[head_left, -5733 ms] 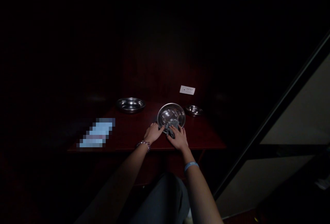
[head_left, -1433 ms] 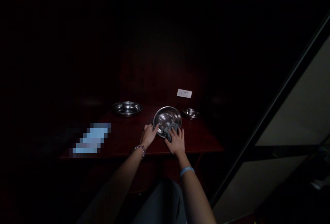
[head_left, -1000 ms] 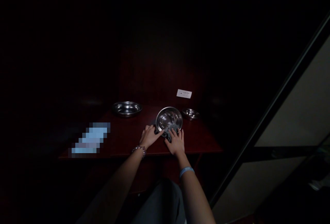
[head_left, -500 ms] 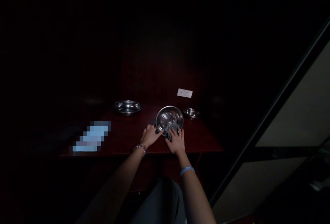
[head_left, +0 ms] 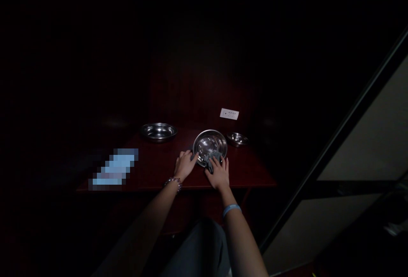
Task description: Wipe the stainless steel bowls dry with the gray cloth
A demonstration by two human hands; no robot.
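Observation:
A shiny steel bowl (head_left: 207, 143) is tilted toward me above the dark red table (head_left: 159, 170). On its left rim is my left hand (head_left: 185, 165), thumb inside the edge and fingers behind, gripping it. My right hand (head_left: 219, 175) presses a grey cloth (head_left: 213, 158) against the lower inside of the bowl, fingers bent over the cloth. Whether the bowl's base touches the table is hidden from me.
A wide steel dish (head_left: 158, 132) stands at the back left, and a smaller steel bowl (head_left: 237, 139) at the back right. A white socket plate (head_left: 229, 114) is on the wall behind. A blurred-out bluish rectangle (head_left: 114, 167) lies at the left.
The cloth has shifted slightly right and up inside the bowl with my right hand. My left thumb has moved away from the cloth, up along the bowl's rim.

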